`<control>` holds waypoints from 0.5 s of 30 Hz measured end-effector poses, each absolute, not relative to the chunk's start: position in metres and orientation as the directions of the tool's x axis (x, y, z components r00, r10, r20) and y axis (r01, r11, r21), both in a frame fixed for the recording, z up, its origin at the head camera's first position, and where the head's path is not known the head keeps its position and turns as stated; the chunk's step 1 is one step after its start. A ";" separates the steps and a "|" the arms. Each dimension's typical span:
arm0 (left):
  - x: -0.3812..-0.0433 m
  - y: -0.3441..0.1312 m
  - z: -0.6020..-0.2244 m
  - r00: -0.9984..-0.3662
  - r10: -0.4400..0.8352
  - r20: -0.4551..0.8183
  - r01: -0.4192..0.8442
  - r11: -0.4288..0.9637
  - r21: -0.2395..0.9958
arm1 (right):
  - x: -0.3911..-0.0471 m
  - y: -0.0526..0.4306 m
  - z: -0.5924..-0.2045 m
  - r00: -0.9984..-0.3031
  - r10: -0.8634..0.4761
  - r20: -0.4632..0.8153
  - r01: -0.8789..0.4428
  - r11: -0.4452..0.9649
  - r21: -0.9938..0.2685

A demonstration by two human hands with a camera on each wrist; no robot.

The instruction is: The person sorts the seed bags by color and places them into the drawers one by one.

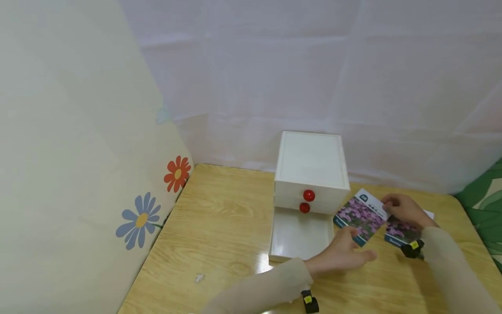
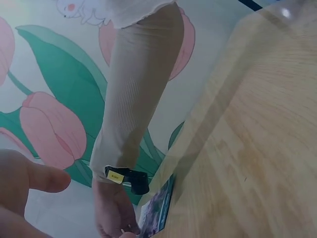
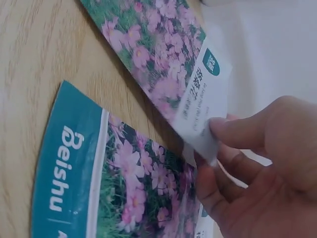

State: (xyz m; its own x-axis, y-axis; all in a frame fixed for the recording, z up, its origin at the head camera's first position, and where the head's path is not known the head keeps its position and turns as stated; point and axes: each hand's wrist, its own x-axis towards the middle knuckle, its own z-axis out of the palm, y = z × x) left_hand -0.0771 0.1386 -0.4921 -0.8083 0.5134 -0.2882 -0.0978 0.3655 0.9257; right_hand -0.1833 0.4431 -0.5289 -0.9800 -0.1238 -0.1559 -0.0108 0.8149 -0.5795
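My right hand (image 1: 405,211) pinches the white corner of a flower seed packet (image 1: 361,213) between thumb and fingers. That packet is tilted, with pink flowers on its front, beside the white drawer box (image 1: 311,159). A second matching packet (image 3: 133,178) lies on the table below the right hand, partly covered by it in the head view. My left hand (image 1: 341,255) reaches in near the held packet's lower end, its thumb extended and no object visible in its grasp. The box's lowest drawer (image 1: 300,235) is pulled out toward me, and its visible inside is bare.
Two red knobs (image 1: 309,195) stick out from the box's upper front. A small pale scrap (image 1: 199,277) lies on the wooden table (image 1: 219,209) at left. White cloth (image 1: 243,87) hangs behind, and a flower-patterned panel (image 1: 78,152) borders the left side.
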 end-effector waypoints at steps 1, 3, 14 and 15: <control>-0.077 0.142 -0.493 -0.816 0.489 -0.307 -0.129 0.364 0.923 | -0.183 0.444 -0.529 -0.981 -0.118 -0.157 -0.005 0.813 -0.583; -0.075 0.149 -0.494 -0.831 0.436 -0.346 -0.199 0.348 0.916 | -0.180 0.444 -0.527 -0.980 -0.094 -0.173 0.029 0.800 -0.599; -0.082 0.190 -0.500 -0.899 0.120 -0.422 -0.416 0.070 0.907 | -0.165 0.462 -0.536 -0.981 -0.006 -0.192 0.138 0.673 -0.726; -0.082 0.192 -0.500 -0.894 0.090 -0.438 -0.432 0.078 0.898 | -0.164 0.464 -0.535 -0.982 -0.003 -0.191 0.139 0.673 -0.726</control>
